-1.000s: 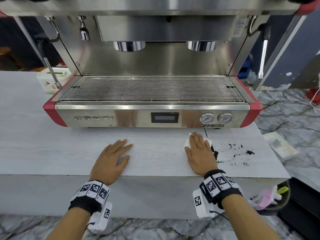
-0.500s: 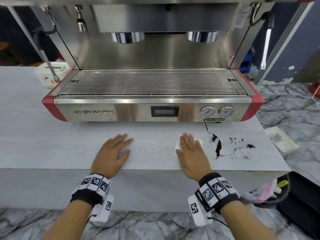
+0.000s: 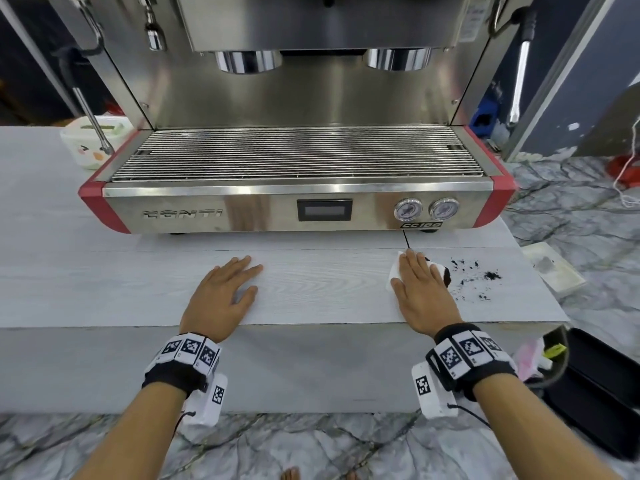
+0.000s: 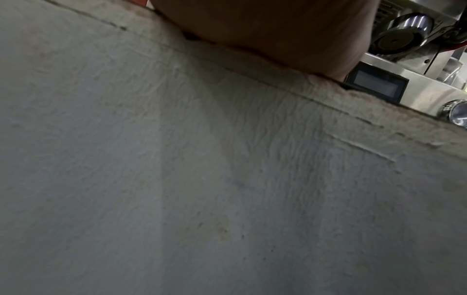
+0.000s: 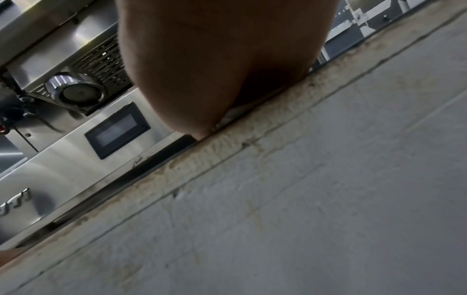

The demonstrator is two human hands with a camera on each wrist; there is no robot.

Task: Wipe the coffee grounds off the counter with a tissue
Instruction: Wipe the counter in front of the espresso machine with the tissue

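Head view: pale wood-grain counter (image 3: 104, 282), marble-patterned floor (image 3: 571, 220) beyond.

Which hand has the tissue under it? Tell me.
The right hand. It presses flat on the white tissue beside the coffee grounds; the left hand rests flat on bare counter with nothing under it.

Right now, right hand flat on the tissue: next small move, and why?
Probably slide the right hand and the tissue further right across the counter. A dark clump sits at the tissue's right edge, but scattered coffee grounds lie loose beyond it. The left hand rests flat, well clear.
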